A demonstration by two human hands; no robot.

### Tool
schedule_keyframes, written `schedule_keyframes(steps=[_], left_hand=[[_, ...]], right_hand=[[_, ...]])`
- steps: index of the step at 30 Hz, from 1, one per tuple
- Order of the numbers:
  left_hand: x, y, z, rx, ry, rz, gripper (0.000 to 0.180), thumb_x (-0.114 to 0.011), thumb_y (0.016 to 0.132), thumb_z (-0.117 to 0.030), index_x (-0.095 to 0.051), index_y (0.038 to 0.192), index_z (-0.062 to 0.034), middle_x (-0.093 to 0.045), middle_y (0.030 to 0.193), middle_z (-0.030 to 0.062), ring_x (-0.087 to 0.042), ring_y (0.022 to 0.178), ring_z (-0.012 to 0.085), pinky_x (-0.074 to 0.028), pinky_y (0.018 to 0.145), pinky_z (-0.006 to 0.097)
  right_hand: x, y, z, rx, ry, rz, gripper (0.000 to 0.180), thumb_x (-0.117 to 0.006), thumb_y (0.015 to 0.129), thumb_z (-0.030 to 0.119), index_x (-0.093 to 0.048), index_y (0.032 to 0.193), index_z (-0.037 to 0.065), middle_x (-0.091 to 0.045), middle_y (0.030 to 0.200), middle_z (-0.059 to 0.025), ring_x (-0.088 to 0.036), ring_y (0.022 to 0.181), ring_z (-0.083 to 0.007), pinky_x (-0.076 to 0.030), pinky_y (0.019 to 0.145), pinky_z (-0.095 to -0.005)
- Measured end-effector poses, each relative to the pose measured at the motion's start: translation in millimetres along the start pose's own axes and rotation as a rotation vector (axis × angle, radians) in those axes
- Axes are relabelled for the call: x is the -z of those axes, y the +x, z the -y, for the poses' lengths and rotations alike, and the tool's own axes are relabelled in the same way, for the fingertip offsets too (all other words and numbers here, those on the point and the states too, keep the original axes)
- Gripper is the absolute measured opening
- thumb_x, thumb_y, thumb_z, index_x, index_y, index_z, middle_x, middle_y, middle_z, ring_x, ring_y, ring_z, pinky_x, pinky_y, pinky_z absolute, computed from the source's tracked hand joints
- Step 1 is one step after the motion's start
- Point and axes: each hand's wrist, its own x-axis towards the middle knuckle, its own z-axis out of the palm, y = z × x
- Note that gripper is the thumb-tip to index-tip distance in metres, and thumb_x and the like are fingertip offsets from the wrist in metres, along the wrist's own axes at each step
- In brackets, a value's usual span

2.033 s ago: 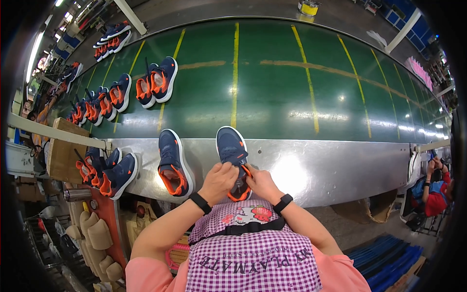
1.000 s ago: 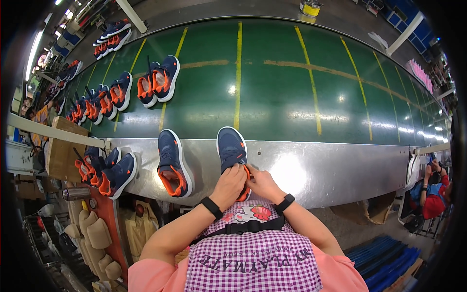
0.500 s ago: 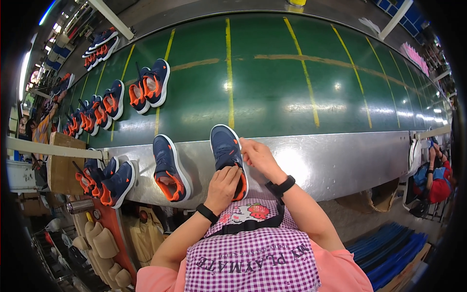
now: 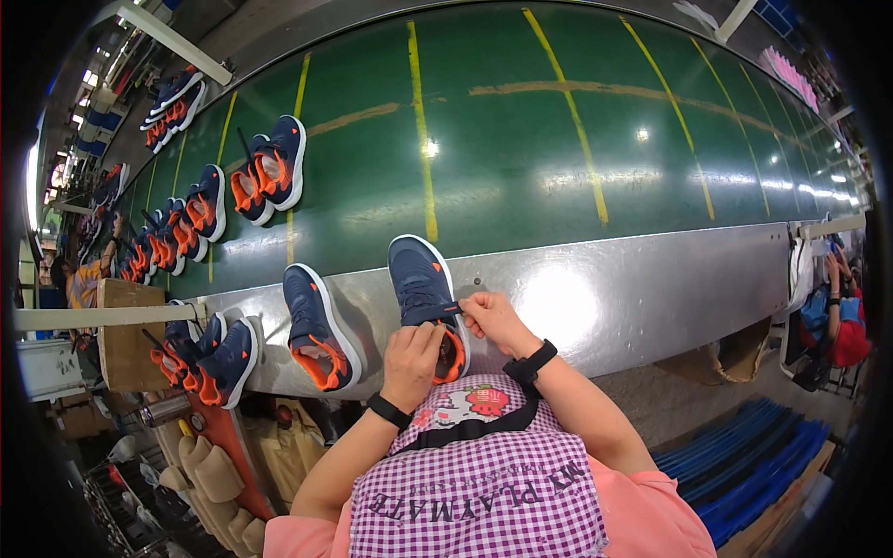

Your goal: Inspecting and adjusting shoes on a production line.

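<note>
A navy sneaker point(image 4: 416, 277) with orange lining and a white sole stands on the metal ledge in front of me, toe pointing away. My left hand point(image 4: 409, 365) grips its ankle opening on the left side, fingertips bent over the edge. Between the thumb and fingers of my right hand point(image 4: 499, 323) is the free end of the shoe's dark strap point(image 4: 435, 312), drawn out to the right across the instep. A matching sneaker point(image 4: 314, 321) stands to the left, its strap lying across the instep and nothing touching it.
Beyond the ledge point(image 4: 651, 288) runs a green conveyor belt point(image 4: 502, 167) with yellow lines. Pairs of similar sneakers point(image 4: 279, 167) stand on its left part. More sneakers point(image 4: 228, 363) sit at the ledge's left end, near a white rail point(image 4: 102, 317) and a cardboard box point(image 4: 130, 321). Another person point(image 4: 842, 321) is at far right.
My right hand has moved from beside the toe back toward the instep and now pinches the strap's end. The left hand stays at the ankle opening. The whole view has shifted slightly.
</note>
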Motion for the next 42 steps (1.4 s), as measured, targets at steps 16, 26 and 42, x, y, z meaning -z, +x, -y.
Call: schedule_keyframes(steps=[16, 26, 42], left_hand=[[4, -1, 0, 0.0, 0.038, 0.01, 0.028, -0.064, 0.073, -0.006, -0.064, 0.1, -0.005, -0.058, 0.098, 0.0027, -0.054, 0.086, 0.0209, -0.042, 0.075, 0.035], [7, 15, 18, -0.021, -0.083, 0.042, 0.046, -0.068, 0.064, -0.007, -0.061, 0.109, -0.0099, -0.055, 0.107, 0.0063, -0.053, 0.096, 0.0259, -0.041, 0.085, 0.038], [-1, 5, 13, -0.176, 0.168, 0.182, 0.039, -0.062, 0.07, -0.016, -0.06, 0.108, -0.0066, -0.052, 0.108, 0.009, -0.048, 0.107, 0.0246, -0.039, 0.086, 0.036]], right_hand=[[-4, -4, -9, -0.1, -0.074, 0.101, 0.028, -0.057, 0.092, 0.024, -0.059, 0.071, 0.007, -0.055, 0.061, 0.0012, -0.049, 0.051, -0.0059, -0.04, 0.047, -0.0193], [-6, -1, -22, -0.195, 0.02, 0.052, 0.032, -0.062, 0.09, 0.032, -0.059, 0.072, 0.006, -0.056, 0.061, 0.0001, -0.052, 0.051, -0.0077, -0.043, 0.046, -0.02], [-14, -20, -29, 0.075, -0.26, -0.032, 0.032, -0.054, 0.093, 0.03, -0.059, 0.104, 0.0, -0.061, 0.076, -0.0061, -0.06, 0.066, -0.0124, -0.05, 0.063, -0.0273]])
